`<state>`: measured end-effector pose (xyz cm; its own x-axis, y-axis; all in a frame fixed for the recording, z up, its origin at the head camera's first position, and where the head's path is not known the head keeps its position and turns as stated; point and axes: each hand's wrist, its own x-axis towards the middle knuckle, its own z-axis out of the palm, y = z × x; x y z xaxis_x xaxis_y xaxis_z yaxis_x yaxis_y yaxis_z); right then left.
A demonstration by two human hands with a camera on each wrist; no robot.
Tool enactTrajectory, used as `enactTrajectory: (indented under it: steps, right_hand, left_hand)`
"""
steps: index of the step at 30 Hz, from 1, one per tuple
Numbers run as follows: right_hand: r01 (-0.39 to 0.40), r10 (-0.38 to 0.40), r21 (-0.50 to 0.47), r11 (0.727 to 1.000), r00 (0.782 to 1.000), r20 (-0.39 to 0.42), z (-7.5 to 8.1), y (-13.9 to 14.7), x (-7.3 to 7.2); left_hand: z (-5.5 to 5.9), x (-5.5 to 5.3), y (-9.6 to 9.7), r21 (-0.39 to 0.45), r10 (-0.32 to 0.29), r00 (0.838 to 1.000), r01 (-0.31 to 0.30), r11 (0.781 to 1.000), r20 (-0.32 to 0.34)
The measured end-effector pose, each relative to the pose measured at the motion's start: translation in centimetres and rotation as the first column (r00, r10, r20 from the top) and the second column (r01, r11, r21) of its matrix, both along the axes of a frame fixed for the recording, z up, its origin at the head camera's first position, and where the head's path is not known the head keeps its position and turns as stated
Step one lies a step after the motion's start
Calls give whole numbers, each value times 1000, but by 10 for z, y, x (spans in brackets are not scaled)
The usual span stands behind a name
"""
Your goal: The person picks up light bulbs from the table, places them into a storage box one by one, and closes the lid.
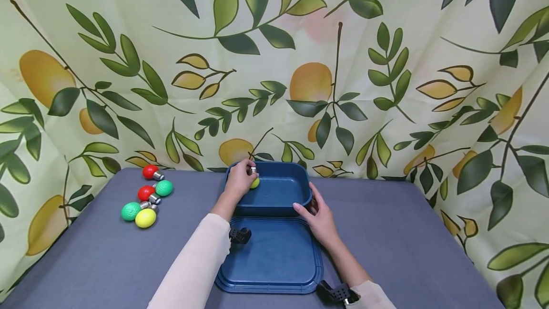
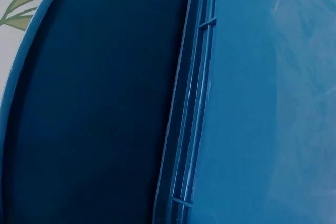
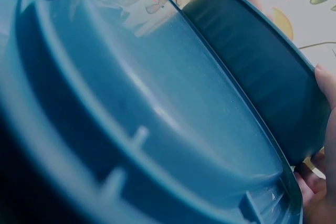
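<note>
At the left end of a deep blue container (image 1: pixel 274 211), my left hand (image 1: pixel 239 181) pinches a yellow light bulb (image 1: pixel 255 183) by its silver screw base, which points up. The bulb's round part hangs down inside the walls. My right hand (image 1: pixel 319 216) grips the container's right front corner, thumb at the rim and fingers round the side. In the right wrist view, the thumb and fingers of the right hand (image 3: pixel 317 192) show at the container's end. The left wrist view shows only blue plastic, with the left hand out of sight.
A blue lid (image 1: pixel 270 256) lies flat in front of the container. On the grey table's left side are several more bulbs: red ones (image 1: pixel 150 171), green ones (image 1: pixel 130 211) and a yellow one (image 1: pixel 146 218). A leaf-patterned cloth (image 1: pixel 266 61) hangs behind the table.
</note>
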<state>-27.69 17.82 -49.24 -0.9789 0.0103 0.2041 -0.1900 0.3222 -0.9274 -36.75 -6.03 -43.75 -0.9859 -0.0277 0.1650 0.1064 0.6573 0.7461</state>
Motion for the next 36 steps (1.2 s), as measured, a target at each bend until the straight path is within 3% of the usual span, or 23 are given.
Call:
enactTrajectory:
  steps: [31,36]
  right_hand:
    - [-4,4,-19,1000,1000,22,4,-2,2]
    - [-11,11,-29,1000,1000,-5,1,0,2]
  left_hand:
    - [1,-1,-1,-3,11,1000,-11,1000,-10]
    - [3,-1,-1,-52,-6,1000,4,999,-30]
